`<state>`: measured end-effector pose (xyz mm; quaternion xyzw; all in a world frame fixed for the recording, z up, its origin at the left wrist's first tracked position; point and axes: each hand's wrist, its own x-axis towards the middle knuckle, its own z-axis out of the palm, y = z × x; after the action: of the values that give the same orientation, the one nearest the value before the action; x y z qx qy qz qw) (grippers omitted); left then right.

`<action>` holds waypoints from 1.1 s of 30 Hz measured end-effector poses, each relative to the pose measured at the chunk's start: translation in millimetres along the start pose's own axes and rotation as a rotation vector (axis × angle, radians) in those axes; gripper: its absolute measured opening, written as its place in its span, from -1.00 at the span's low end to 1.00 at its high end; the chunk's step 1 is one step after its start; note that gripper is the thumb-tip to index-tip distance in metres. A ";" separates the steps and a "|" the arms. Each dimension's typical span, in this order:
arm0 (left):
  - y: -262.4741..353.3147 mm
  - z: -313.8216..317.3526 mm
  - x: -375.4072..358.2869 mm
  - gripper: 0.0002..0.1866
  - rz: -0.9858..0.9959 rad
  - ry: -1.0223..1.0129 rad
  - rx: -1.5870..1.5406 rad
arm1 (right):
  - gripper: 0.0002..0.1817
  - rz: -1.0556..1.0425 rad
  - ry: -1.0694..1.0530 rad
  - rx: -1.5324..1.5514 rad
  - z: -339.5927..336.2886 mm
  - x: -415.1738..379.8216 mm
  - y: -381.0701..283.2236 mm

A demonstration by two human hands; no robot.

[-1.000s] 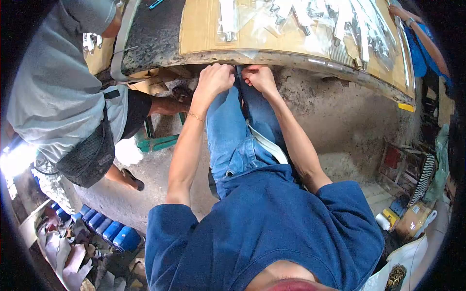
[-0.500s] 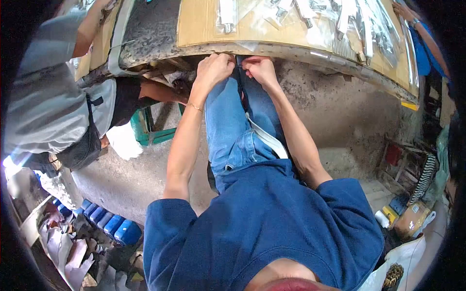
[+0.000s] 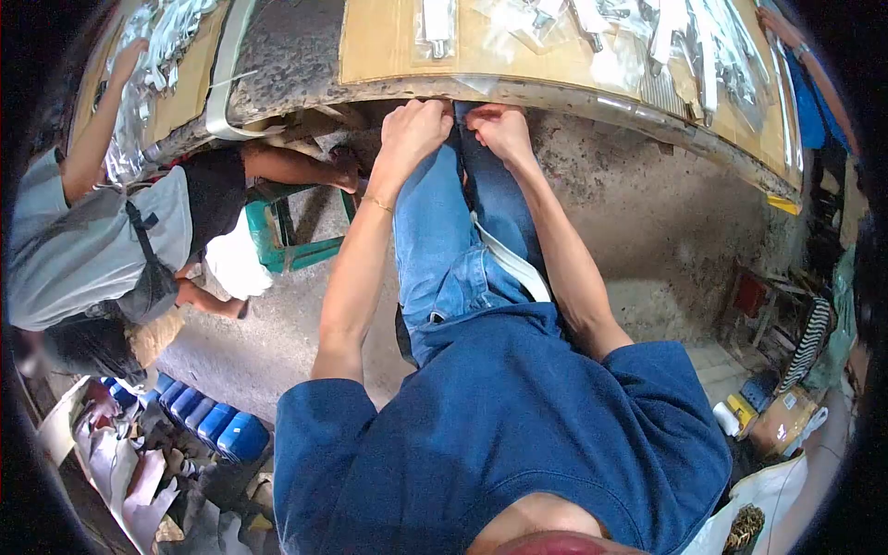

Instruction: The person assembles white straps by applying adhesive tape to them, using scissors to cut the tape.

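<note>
My left hand (image 3: pixel 416 136) is closed, its fingers curled under at the table's front edge, above my left knee. Close beside it, my right hand (image 3: pixel 501 132) is also closed, thumb and fingers bent together over my right knee. Whatever the fingers grip, if anything, is hidden under the hands and the edge. Both forearms rest along my jeans (image 3: pixel 432 222). A white strap (image 3: pixel 511 263) lies across my lap. Just beyond the hands, a clear packet (image 3: pixel 436 30) holding a white strip with a metal end lies on the cardboard (image 3: pixel 388 55).
The worn table (image 3: pixel 287 65) carries more plastic packets (image 3: pixel 666 37) at right. A person in grey (image 3: pixel 102 250) works at left beside a green stool (image 3: pixel 287 242). Another person's arm (image 3: pixel 823 83) shows at far right. Blue containers (image 3: pixel 242 437) and scraps (image 3: pixel 148 481) lie at lower left.
My hands have shifted very slightly to the right, still closed at the table edge. The person at left has moved back leftward, an arm now stretched over the packets there.
</note>
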<state>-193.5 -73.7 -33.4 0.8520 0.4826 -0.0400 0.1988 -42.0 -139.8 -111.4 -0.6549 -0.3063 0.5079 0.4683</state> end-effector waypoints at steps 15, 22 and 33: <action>-37.7 6.9 -50.3 -0.70 -0.088 0.254 -0.465 | -0.75 -0.030 -0.118 -0.025 -18.1 -57.4 -26.3; 7.1 -23.0 -93.1 -0.79 -0.180 0.290 -1.009 | -0.37 -0.349 -0.072 0.106 30.6 -93.7 -94.9; 7.4 -45.0 -98.3 -0.79 -0.113 0.442 -1.060 | -0.44 -0.423 0.017 0.086 59.0 -81.9 -119.0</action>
<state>-245.1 -139.4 35.6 0.5971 0.5114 0.3757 0.4906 -113.5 -149.2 26.9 -0.5595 -0.4112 0.4054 0.5946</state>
